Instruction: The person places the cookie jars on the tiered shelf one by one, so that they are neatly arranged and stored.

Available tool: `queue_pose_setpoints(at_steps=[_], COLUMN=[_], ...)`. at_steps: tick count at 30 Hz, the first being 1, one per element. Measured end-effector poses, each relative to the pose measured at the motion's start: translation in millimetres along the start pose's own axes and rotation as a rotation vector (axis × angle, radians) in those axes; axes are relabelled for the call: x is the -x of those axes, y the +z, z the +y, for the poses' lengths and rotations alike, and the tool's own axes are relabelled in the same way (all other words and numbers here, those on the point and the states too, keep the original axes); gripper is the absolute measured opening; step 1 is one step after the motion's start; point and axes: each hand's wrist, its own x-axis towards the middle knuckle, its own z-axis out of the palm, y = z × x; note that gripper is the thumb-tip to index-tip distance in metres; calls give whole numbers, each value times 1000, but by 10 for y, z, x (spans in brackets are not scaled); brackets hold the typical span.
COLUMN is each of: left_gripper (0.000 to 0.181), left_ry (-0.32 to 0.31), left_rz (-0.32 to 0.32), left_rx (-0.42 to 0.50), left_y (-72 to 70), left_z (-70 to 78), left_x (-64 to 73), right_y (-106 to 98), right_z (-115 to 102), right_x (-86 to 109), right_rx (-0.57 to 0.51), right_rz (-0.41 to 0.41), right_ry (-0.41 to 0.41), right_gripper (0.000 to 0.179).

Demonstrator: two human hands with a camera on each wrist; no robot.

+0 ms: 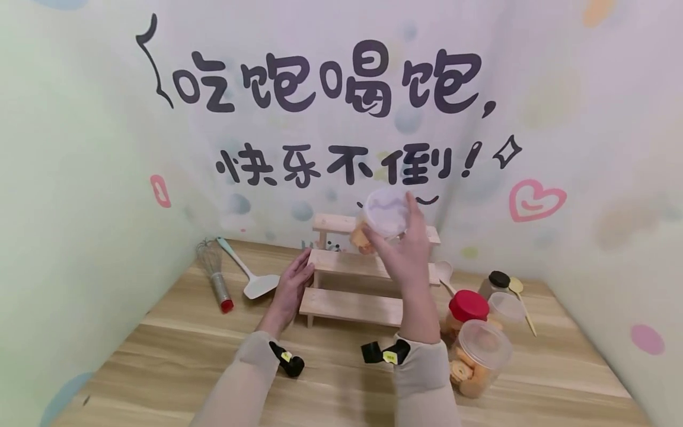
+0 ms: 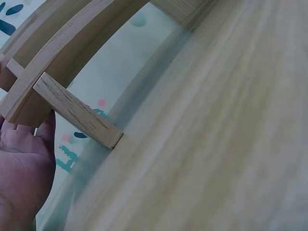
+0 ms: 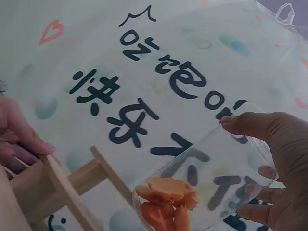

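Note:
My right hand [image 1: 408,252] holds a clear plastic jar [image 1: 386,212] up in front of the top step of a wooden three-step stand [image 1: 352,305]. In the right wrist view the jar [image 3: 211,168] is tilted, with orange-brown snack pieces [image 3: 166,199] gathered at its lower end. Thumb and fingers of the right hand [image 3: 284,159] wrap its other end. My left hand [image 1: 290,284] grips the left end of the stand's middle step. Up close, fingers of the left hand [image 2: 24,168] bear on the end of the plank [image 2: 29,108]; some are hidden behind it.
Left of the stand lie a whisk [image 1: 216,276] and a white spatula [image 1: 258,286]. To the right stand a red-lidded jar [image 1: 469,305], a clear-lidded jar of ring-shaped snacks [image 1: 480,359], another clear-lidded jar [image 1: 507,305], a black-lidded jar [image 1: 498,280] and two spoons, one pale [image 1: 444,273], one yellowish [image 1: 516,286].

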Motion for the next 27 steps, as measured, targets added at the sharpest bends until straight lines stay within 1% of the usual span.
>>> queue_pose_setpoints(at_steps=[3, 6, 8, 13, 15, 17, 23, 25, 27], left_gripper=[62, 62, 62, 63, 62, 62, 60, 61, 63], left_ry=[-6, -6, -6, -5, 0, 1, -9, -7, -1], left_rz=[-9, 4, 9, 8, 3, 3, 12, 18, 14], left_rx=[-5, 1, 4, -6, -13, -16, 2, 0, -6], left_y=[12, 18, 16, 1, -9, -13, -9, -7, 0], left_z=[14, 17, 15, 3, 4, 11, -3, -9, -2], left_x=[14, 15, 13, 3, 3, 7, 12, 8, 12], right_y=[160, 252, 286, 341, 355, 366, 396, 416, 438], right_z=[68, 121, 153, 244, 273, 295, 323, 343, 362], right_x=[9, 17, 20, 28, 29, 29, 29, 20, 15], right_rx=[-45, -72, -80, -103, -100, -113, -171, -178, -174], right_rz=[-23, -13, -7, 4, 19, 27, 19, 16, 9], right_ry=[14, 13, 20, 47, 55, 64, 54, 48, 59], right_gripper=[111, 110, 104, 82, 78, 78, 90, 92, 92])
